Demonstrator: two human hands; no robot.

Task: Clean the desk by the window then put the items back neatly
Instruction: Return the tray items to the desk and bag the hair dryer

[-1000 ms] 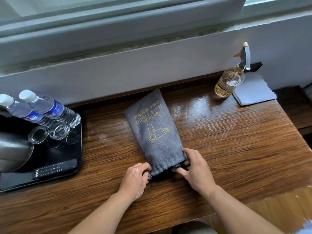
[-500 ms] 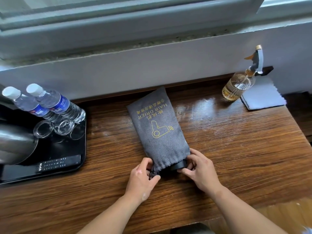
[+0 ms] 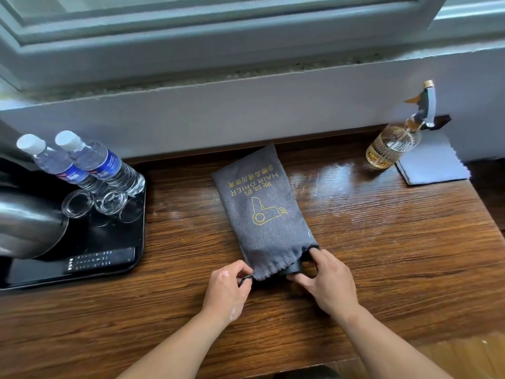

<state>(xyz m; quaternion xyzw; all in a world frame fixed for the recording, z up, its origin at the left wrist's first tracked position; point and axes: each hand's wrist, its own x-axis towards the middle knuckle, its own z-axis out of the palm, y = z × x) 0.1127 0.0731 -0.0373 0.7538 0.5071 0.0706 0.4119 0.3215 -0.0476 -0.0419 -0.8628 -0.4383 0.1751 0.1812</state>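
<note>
2 hands on the hair drier bag [image 3: 259, 214] right now, both working at its open mouth. The bag is grey with yellow print and lies flat on the wooden desk [image 3: 382, 255], roughly in the middle. Its closed end points toward the window wall and its mouth faces the person.

The left hand [image 3: 226, 291] has thumb and forefinger pinched on a little black drawstring [image 3: 247, 279] at the mouth's left corner, with the other fingers curled in. The right hand [image 3: 328, 285] is at the mouth's right side, fingers curled round something black poking out of the bag. Can't really tell what that black bit is.

Over on the left there's a black tray [image 3: 117, 236] sitting on the desk, well apart from the bag. On it are 2 water bottles [image 3: 98, 162] standing side by side, 2 glasses [image 3: 110, 199] just in front of them, a steel kettle [image 3: 27, 222] and a remote [image 3: 101, 259] lying along the near edge.

At the far right corner stands a spray bottle [image 3: 393, 144] with yellowish liquid, just beside a folded pale cloth [image 3: 434, 165]. The desk's surface looks shiny between the bag and the spray bottle.
</note>
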